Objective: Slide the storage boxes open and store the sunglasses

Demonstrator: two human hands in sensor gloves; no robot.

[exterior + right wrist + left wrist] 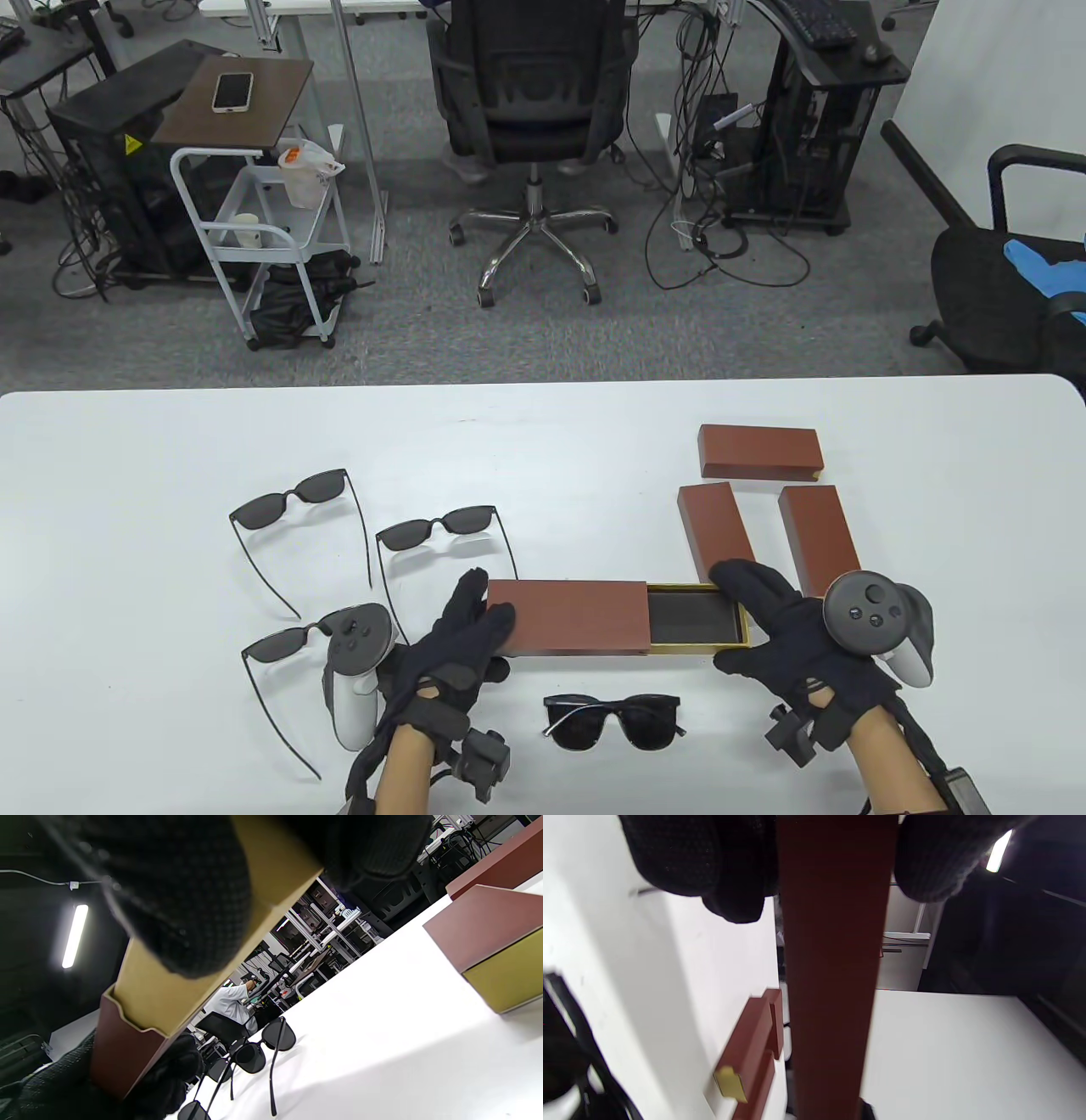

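White table (170, 441) in an office, chair (530, 110) and cart (254, 229) behind it. Plenty of bare surface beyond the hands. Left hand (454, 649) grips the sleeve (570, 616) end, right hand (785, 632) pinches the gold tray (697, 615), pulled partway out. Folded sunglasses (612, 720) sit just under the grip, three open pairs (297, 501) left of it, three closed boxes (759, 452) above the right hand.

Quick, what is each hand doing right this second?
Left hand: grips the red-brown sleeve of the storage box.
Right hand: grips the end of the gold inner tray, partly slid out.
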